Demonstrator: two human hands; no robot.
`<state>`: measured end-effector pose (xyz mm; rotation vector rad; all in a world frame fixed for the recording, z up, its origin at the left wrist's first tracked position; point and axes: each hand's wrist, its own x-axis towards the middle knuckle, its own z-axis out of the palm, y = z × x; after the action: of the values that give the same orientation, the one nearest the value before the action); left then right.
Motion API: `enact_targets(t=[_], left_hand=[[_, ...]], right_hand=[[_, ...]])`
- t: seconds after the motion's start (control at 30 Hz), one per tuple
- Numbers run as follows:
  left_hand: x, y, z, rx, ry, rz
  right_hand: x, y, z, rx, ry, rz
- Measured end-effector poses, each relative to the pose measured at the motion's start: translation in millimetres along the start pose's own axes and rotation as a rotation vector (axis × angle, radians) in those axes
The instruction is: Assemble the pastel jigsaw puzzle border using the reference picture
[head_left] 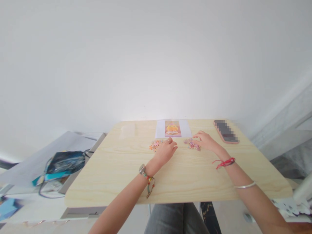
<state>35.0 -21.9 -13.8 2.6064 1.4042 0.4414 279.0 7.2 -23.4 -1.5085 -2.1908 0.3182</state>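
Two small heaps of jigsaw puzzle pieces lie on a light wooden table (117, 175). My left hand (165, 152) is beside the left heap of orange and pink puzzle pieces (154, 145), covering its right side. Its fingers are curled inward, and whatever may be between them is too small to make out. Over the right edge of the purple and pink puzzle pieces (192, 144) reaches my right hand (206, 141), its thumb and fingers apart. Just behind both heaps, a white sheet (160, 129) bears a printed picture (173, 129) of a yellow-orange figure.
A phone (226, 131) in a pink case lies at the table's back right. Near the back left is a clear plastic piece (128, 130). A white wall (156, 65) rises behind the table. Left of it, a dark bag (65, 162) rests on a lower surface.
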Motion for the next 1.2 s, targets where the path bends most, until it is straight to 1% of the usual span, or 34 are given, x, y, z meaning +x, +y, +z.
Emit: enact_targets(t=[0.1, 0.2, 0.33, 0.47, 0.63, 0.77, 0.93, 1.0, 1.07, 1.13, 1.2], left_hand=[[11, 5, 6.7, -0.017, -0.051, 0.003], [18, 6, 11.1, -0.016, -0.076, -0.027], [30, 8, 17.7, 0.003, -0.078, -0.059], [45, 13, 27.6, 0.032, -0.071, -0.05], [56, 21, 39.5, 0.045, -0.082, -0.057], [55, 23, 43.7, 0.046, -0.086, -0.071], [51, 23, 41.6, 0.066, -0.086, -0.09], [49, 24, 38.9, 0.078, -0.087, -0.094], [45, 24, 34.9, 0.088, -0.09, -0.101], [37, 21, 29.7, 0.113, -0.091, -0.112], [25, 16, 24.1, 0.172, -0.081, -0.111]], right_hand=[[5, -2, -1, 0.034, -0.057, -0.045], [10, -1, -1, 0.042, -0.089, -0.083], [16, -2, 6, 0.044, -0.053, -0.069], [14, 1, 12, 0.018, -0.026, -0.057], [4, 12, 9, 0.0, -0.051, -0.026], [0, 16, 6, 0.01, -0.091, 0.029], [-1, 12, 5, 0.052, -0.142, 0.014], [-3, 12, 6, 0.052, -0.114, 0.031], [-7, 13, 6, 0.054, -0.054, 0.07], [-11, 14, 5, 0.057, -0.014, 0.097], [-14, 13, 5, 0.065, -0.012, 0.102]])
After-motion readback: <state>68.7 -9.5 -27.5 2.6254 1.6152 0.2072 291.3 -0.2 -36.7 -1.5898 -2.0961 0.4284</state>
